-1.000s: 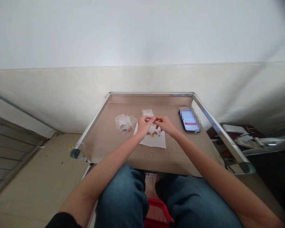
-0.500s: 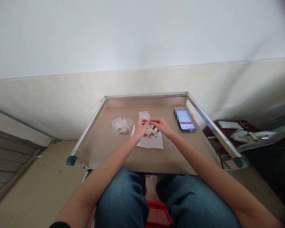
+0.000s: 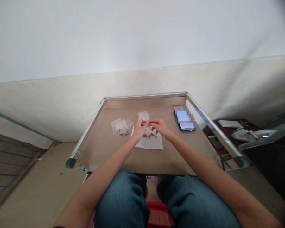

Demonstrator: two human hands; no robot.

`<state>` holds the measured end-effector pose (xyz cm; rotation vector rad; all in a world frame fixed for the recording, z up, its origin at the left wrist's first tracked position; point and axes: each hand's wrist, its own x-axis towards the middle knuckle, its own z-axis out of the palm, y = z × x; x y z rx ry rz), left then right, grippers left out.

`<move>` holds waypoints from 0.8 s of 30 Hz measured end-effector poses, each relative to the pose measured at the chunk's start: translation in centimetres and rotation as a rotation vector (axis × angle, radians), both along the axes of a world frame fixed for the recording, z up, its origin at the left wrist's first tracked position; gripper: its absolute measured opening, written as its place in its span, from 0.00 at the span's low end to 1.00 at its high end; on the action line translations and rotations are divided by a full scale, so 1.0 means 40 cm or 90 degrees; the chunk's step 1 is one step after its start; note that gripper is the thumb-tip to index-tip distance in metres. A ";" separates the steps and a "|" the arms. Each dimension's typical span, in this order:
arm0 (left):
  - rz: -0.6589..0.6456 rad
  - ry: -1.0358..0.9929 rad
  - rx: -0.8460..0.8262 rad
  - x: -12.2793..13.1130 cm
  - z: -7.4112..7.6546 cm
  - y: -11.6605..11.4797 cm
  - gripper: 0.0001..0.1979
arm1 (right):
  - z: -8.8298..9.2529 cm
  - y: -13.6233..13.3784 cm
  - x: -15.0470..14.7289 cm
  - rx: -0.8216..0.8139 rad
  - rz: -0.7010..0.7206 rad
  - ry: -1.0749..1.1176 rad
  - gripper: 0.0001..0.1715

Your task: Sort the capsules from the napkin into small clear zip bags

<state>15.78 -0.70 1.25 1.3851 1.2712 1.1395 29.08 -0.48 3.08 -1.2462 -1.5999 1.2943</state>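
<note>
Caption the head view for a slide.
Left hand and right hand meet above a white sheet, beside small clear bags and a phone.

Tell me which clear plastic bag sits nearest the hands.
The small clear bag just beyond the left hand and right hand, at the far edge of the white paper. The other bag, farther left, holds reddish pieces.

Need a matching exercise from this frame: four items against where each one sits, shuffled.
Items:
1. phone
2. clear plastic bags
3. white paper sheet
4. red plastic object

Places:
A. below, between the knees
B. under the left hand and right hand
C. right part of the cardboard-covered table
D. left part of the cardboard-covered table

Pairs: 1-C, 2-D, 3-B, 4-A
</note>
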 end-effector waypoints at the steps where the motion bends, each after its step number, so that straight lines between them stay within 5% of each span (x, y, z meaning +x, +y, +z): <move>1: -0.004 0.000 0.002 -0.001 -0.001 0.000 0.16 | -0.001 0.000 0.000 -0.003 -0.007 0.003 0.15; 12: -0.021 0.061 -0.003 0.003 -0.002 0.005 0.10 | -0.010 0.005 0.005 0.016 -0.029 -0.016 0.18; 24: -0.027 0.260 0.194 0.001 -0.001 0.013 0.07 | -0.004 -0.001 0.010 0.188 -0.073 -0.247 0.13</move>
